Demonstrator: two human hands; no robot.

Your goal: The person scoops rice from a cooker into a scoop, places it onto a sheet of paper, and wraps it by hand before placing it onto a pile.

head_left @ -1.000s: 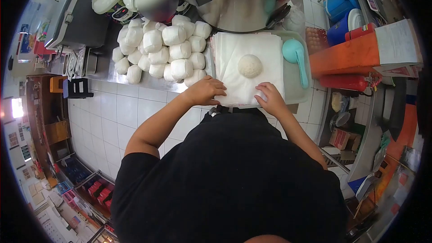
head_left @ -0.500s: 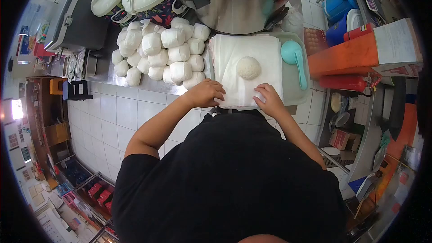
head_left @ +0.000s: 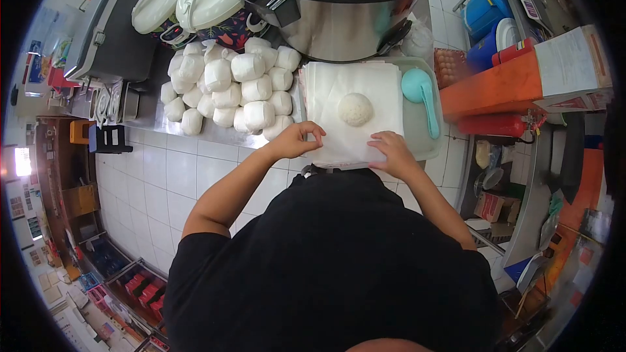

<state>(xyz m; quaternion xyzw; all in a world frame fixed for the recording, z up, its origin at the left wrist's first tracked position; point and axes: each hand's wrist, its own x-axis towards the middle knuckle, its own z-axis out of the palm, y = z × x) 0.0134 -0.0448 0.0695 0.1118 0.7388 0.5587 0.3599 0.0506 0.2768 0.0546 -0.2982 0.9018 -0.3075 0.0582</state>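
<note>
A rounded mound of cooked rice (head_left: 355, 109) sits on the top sheet of a stack of white wrapping paper (head_left: 378, 79). At the paper's near left edge, my left hand (head_left: 295, 141) has thumb and index finger curled together in a pinch on the sheet. My right hand (head_left: 394, 153) rests on the near right corner of the paper, its fingers stretched out and thumb apart. The stack lies on a pale green tray (head_left: 427, 146). On the tray's right side is a turquoise scoop (head_left: 415, 86), handle toward me.
Left of the paper, several white wrapped bundles (head_left: 226, 96) are piled on a metal table (head_left: 149, 114). A large cooker of rice (head_left: 339, 19) stands behind the stack. Two lidded containers (head_left: 208, 0) stand back left. An orange counter (head_left: 489, 78) and fire extinguisher (head_left: 492, 125) are at right.
The view has tilted upward, showing more rice in the cooker. My left fingers have curled closer together at the paper's edge; my right fingers have flattened and straightened on the paper. The mound stays put.
</note>
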